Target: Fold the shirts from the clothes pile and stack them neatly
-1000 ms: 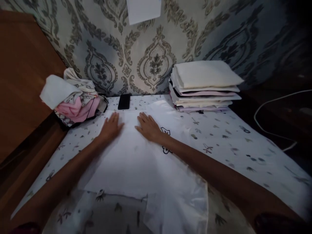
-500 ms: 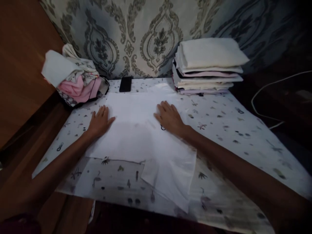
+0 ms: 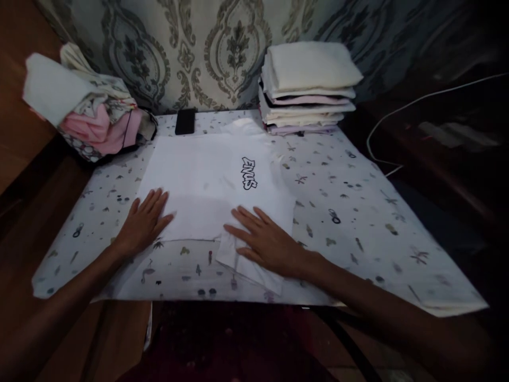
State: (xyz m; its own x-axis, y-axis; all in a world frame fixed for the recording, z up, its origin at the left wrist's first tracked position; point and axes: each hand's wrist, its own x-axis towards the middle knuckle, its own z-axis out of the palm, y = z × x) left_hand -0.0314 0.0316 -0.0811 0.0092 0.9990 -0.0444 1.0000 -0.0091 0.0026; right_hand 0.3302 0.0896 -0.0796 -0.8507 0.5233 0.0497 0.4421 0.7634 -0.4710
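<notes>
A white T-shirt (image 3: 191, 175) lies spread on its side across the table, its sleeves at the far and near edges. Black outlined lettering shows on its chest, running sideways. My left hand (image 3: 143, 220) rests flat at the shirt's near left corner, fingers stretched out. Over the near sleeve, my right hand (image 3: 268, 241) lies palm down with its fingers spread. Neither hand grips the cloth. Part of the near sleeve is hidden under my right hand.
A patterned white cloth (image 3: 338, 239) covers the table. Folded clothes (image 3: 310, 79) are stacked at the back right. A heap of crumpled clothes (image 3: 91, 111) sits at the back left, near a black phone (image 3: 185, 121). A white cable (image 3: 371, 135) hangs at the right.
Both hands have moved toward me over the shirt, the right one from the chest down to the near sleeve. The lettering it covered now shows. The camera view has shifted.
</notes>
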